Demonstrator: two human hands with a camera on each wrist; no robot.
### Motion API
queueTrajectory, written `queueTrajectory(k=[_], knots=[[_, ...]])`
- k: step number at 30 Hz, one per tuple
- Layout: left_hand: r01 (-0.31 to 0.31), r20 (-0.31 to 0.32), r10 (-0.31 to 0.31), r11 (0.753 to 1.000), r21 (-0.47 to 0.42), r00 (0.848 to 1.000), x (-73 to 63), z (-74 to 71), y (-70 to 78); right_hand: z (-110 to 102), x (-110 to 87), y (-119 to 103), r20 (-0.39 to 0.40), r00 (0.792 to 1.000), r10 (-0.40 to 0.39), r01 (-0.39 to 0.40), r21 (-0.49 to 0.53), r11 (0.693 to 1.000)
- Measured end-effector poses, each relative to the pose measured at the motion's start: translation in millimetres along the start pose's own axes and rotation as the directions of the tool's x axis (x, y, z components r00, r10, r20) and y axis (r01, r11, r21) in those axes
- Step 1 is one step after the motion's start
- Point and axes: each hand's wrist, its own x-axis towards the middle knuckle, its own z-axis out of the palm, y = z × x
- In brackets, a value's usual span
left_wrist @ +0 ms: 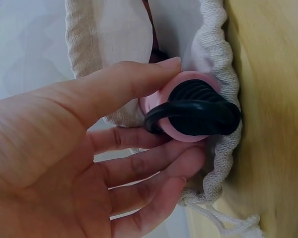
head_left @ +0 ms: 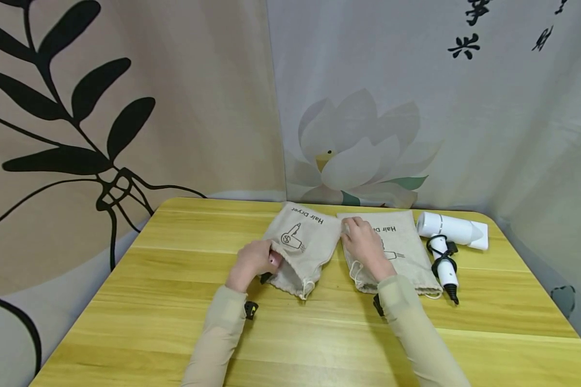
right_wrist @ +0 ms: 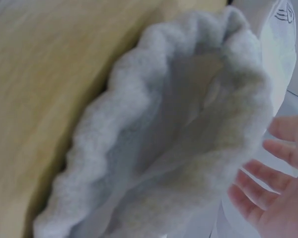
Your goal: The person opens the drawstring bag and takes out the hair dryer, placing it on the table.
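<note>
My left hand (head_left: pixel 255 260) reaches into the mouth of a beige drawstring bag (head_left: pixel 314 236) printed "Hair Dryer". In the left wrist view, its thumb and fingers hold the handle end of a pink hair dryer (left_wrist: pixel 196 79), with a black cord (left_wrist: pixel 188 108) looped at the end. The bag hides the rest of the dryer. My right hand (head_left: pixel 365 244) is over a second beige bag (head_left: pixel 406 263), its fingertips near the first bag's right corner. The right wrist view shows loosely spread fingers beside the gathered rim (right_wrist: pixel 134 84) of a gaping bag.
Right of the second bag lies a white hair dryer (head_left: pixel 447 228) with its black cord (head_left: pixel 444 258) wound round the handle. Everything rests on a yellow wooden table (head_left: pixel 174 301). Behind its far edge hangs a printed cloth backdrop (head_left: pixel 222 107).
</note>
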Motion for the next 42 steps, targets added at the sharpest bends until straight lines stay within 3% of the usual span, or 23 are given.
queueTrajectory(k=[14,26,42], knots=[[-0.026,0.016,0.026,1.000,-0.011,1.000,-1.1,-3.8,-5.0,-1.6,2.0,2.1,0.028,0.999,-0.022,0.022,-0.002,1.000],[-0.004,-0.010,0.004,1.000,0.011,1.000,0.1,-3.2,-3.9,-4.5,3.5,3.7,-0.015,1.000,-0.025,0.026,0.025,0.999],[-0.021,0.045,0.022,0.999,-0.025,0.999,3.1,-4.5,-11.5,-5.1,0.9,7.3,-0.023,1.000,-0.007,0.008,0.054,0.998]])
